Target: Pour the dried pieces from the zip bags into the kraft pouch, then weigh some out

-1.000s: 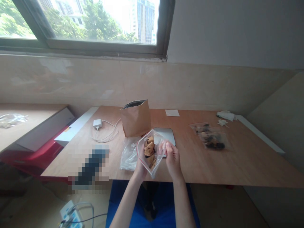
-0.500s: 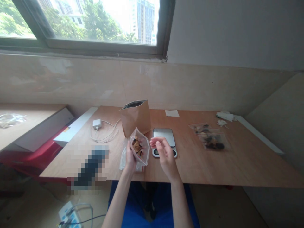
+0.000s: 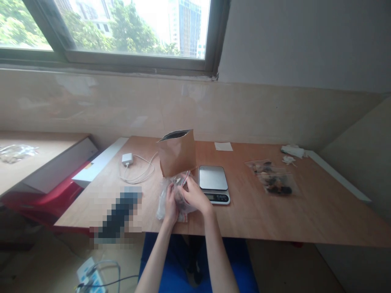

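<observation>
Where the forearms reach over the near edge of the wooden table (image 3: pixel 317 215), the left hand (image 3: pixel 170 202) and the right hand (image 3: pixel 195 193) are close together, both closed narrowly on a clear zip-top plastic bag (image 3: pixel 182 198). The left hand's fingers curl around the bag's left side. The right hand's fingertips (image 3: pixel 187 184) pinch its upper edge, near the red-lined closure. The contents are largely hidden by the hands and cannot be confirmed from this view.

The bag is held just in front of an upright kraft paper pouch (image 3: pixel 177 154), which has a dark inner lining and an open top. A second, crumpled clear plastic bag (image 3: pixel 161 207) lies on the table beneath the left hand. A digital kitchen scale (image 3: pixel 214 183) sits just right of the right hand, apart from it. Farther right lies a flat clear bag of dark pieces (image 3: pixel 275 183). A white power adapter (image 3: pixel 127 159) and its cable lie to the left.
</observation>
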### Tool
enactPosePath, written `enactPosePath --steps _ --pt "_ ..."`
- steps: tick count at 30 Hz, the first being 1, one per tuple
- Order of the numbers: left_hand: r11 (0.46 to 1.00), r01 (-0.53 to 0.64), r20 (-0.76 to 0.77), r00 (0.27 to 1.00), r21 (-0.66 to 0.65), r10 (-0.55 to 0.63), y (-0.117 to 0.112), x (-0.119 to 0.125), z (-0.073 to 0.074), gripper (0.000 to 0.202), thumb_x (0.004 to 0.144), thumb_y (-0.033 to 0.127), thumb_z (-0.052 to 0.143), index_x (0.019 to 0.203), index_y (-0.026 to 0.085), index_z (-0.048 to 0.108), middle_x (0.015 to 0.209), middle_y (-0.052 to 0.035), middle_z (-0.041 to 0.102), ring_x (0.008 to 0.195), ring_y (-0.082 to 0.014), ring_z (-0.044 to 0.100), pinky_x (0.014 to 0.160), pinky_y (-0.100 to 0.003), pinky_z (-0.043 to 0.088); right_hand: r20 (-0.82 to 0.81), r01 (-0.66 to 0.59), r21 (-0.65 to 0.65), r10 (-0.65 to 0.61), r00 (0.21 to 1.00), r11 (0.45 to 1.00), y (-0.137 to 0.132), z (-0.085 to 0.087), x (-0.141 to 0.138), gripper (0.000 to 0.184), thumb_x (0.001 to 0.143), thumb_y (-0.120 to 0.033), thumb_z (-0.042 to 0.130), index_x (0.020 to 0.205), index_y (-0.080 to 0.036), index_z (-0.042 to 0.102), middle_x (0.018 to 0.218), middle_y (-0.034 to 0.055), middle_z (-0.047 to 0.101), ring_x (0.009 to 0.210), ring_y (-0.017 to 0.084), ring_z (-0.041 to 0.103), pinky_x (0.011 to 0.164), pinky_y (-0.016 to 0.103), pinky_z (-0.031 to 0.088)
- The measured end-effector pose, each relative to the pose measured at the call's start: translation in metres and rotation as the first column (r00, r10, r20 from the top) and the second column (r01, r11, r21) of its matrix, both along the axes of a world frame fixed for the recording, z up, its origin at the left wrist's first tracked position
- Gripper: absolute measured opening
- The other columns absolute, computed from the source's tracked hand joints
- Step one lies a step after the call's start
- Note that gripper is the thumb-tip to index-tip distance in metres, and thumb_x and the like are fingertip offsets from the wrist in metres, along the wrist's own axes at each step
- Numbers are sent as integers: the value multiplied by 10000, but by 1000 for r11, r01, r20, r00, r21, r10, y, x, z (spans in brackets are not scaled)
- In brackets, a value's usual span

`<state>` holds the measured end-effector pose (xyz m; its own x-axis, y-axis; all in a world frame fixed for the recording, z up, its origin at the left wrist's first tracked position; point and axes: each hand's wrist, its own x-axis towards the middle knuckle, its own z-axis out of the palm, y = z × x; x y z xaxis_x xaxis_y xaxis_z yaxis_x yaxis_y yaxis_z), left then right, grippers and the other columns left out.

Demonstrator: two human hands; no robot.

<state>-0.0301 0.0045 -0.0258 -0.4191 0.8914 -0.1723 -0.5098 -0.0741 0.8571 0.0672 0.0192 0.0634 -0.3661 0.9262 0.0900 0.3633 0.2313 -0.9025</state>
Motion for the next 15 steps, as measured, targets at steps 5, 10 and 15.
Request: enactPosePath --steps 5,10,15 --pt "998 55 24 998 4 -55 -4 0 8 364 624 332 683 937 216 537 863 -2 660 751 -164 635 667 -253 480 16 32 -33 -31 999 999 3 -10 3 474 775 -264 576 1229 -199 455 1267 107 447 1194 208 467 1056 365 329" --pt "992 123 -5 992 36 -123 -6 0 12 316 615 340 713 834 209 528 751 32 630 648 -128 598 583 -211 443 1 112 -4 -112 994 994 1 -13 3 376 773 -239 561 1134 -148 504 1179 117 463 1162 213 475 1050 355 326" --pt "990 133 18 991 36 -134 -6 0 11 312 621 353 719 832 216 535 736 41 630 642 -125 598 582 -210 445 -49 162 9 -162 986 987 1 -18 2 285 763 -237 575 1042 -187 537 1112 87 517 1105 211 508 1003 367 381"
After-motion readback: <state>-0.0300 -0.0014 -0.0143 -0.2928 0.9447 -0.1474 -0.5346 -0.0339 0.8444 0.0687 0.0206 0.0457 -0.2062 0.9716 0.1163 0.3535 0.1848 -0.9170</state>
